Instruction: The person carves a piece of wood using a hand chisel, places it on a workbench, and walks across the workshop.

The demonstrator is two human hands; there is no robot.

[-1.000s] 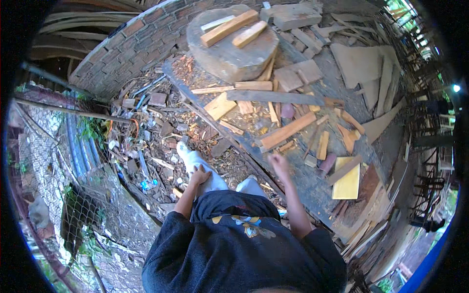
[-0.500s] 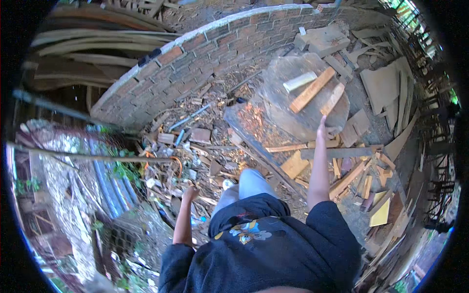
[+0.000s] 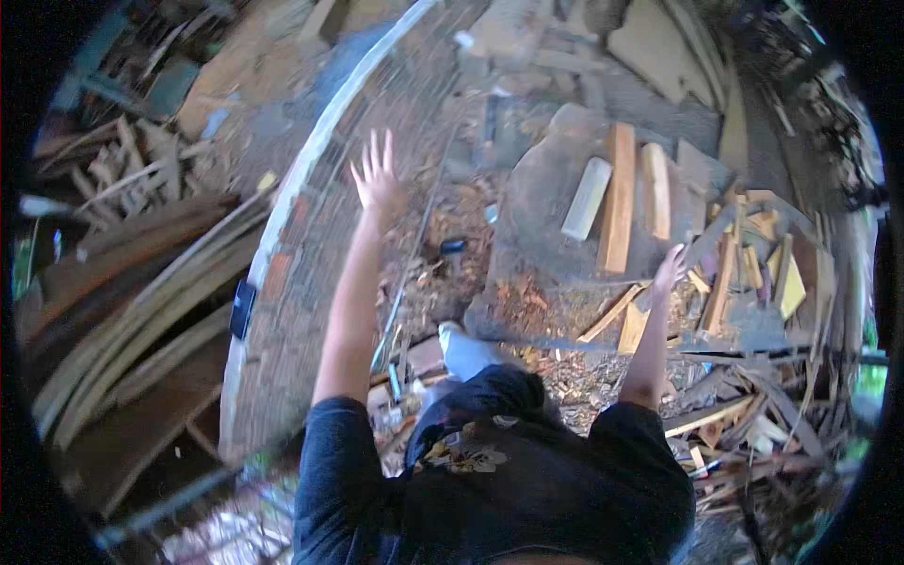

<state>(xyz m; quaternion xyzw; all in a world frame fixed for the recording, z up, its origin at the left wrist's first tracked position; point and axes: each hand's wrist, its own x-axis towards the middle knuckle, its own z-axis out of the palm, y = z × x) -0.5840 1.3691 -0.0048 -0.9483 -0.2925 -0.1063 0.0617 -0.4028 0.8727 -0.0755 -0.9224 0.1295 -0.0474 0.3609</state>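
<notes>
My left hand [image 3: 379, 184] reaches forward with its fingers spread, holding nothing, in front of the low brick wall [image 3: 330, 245]. My right hand [image 3: 669, 269] is stretched out near the lower right edge of a broad, flat wooden block [image 3: 541, 212]. Its fingers look extended, with nothing visible in them. Three wood pieces lie side by side on the block: a pale greyish one [image 3: 588, 199], a long orange-brown beam [image 3: 619, 200] and a shorter light one with a rounded end [image 3: 656, 191]. The last is nearest to my right hand.
A dark, phone-like rectangle [image 3: 243, 309] rests on the wall's pale top. Long curved boards [image 3: 141, 311] are stacked beyond the wall at left. Offcuts [image 3: 720, 282] and a yellow-faced piece [image 3: 793, 287] lie at right. Wood chips and debris [image 3: 584, 367] cover the ground around my feet.
The view has turned, so the wall now runs steeply up the left. My left hand has risen from low by my side, its curled fingers now spread. Both hands remain without anything visible in them.
</notes>
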